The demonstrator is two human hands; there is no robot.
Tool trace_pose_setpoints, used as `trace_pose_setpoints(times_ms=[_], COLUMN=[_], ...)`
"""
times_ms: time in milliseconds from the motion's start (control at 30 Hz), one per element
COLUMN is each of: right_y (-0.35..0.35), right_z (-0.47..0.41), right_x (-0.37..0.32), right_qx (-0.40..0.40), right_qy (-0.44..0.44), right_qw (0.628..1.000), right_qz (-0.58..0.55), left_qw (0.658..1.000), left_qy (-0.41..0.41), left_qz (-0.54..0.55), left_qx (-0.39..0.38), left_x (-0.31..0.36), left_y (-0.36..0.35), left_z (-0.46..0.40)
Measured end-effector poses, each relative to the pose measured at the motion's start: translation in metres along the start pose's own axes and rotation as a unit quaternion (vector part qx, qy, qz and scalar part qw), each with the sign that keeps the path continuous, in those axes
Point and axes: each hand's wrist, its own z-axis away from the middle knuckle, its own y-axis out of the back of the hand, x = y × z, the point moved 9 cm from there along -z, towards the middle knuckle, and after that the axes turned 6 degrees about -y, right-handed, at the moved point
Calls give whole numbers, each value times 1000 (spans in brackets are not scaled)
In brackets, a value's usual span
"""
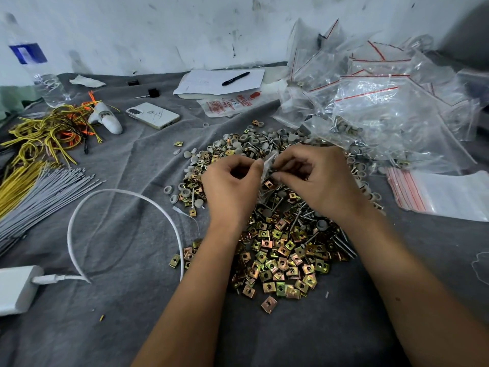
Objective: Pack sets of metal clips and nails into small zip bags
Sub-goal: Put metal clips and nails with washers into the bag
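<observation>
A heap of brass-coloured square metal clips (280,258) lies on the grey cloth, mixed with nails (344,243) and grey round caps (254,144) farther back. Above the heap both hands pinch a small clear zip bag (267,178) at its top edge. My left hand (230,189) holds the bag's left side, my right hand (317,181) its right side. A clip and nails show through the bag. Filled bags (375,112) are piled at the back right. A flat stack of empty red-striped zip bags (436,194) lies to the right.
A white charger (16,288) with its looping cable (124,193) sits at the left. Grey and yellow ties (39,189), a phone (153,115), a water bottle (39,75), and paper with a pen (235,78) are behind. A white wall bounds the back.
</observation>
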Motion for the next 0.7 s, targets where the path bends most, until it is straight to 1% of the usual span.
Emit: trace_pose_setpoints(times_ms=[67,133,233,300,367,400,467,533,567,600,700], right_y=[2,9,21,22,18,13,-4,-21,-25,-27,-30], right_z=[0,0,2,1,0,-1,0,7,9,9,8], right_x=[-1,-2,0,2,4,7,16,26,30,31,31], right_qx=[18,52,102,98,50,7,-109,-210,-233,-241,-238], right_qy=[2,12,9,4,5,3,-15,-47,-58,-62,-58], right_qw=[1000,998,994,995,999,1000,991,969,962,959,956], right_qz=[-11,-24,-30,-23,-6,17,77,118,127,134,158], left_qw=[1000,999,997,993,987,983,973,966,965,967,972], left_qy=[10,25,51,74,101,114,136,152,155,154,141], left_qz=[7,21,58,92,125,143,182,201,201,196,179], left_qx=[-7,-10,3,12,17,21,39,56,59,60,53], left_x=[-2,-4,-9,-16,-23,-26,-29,-31,-32,-32,-29], left_y=[-1,-2,1,3,3,4,6,8,9,9,10], left_z=[0,0,-2,-3,-1,-1,0,-1,-1,-2,-1])
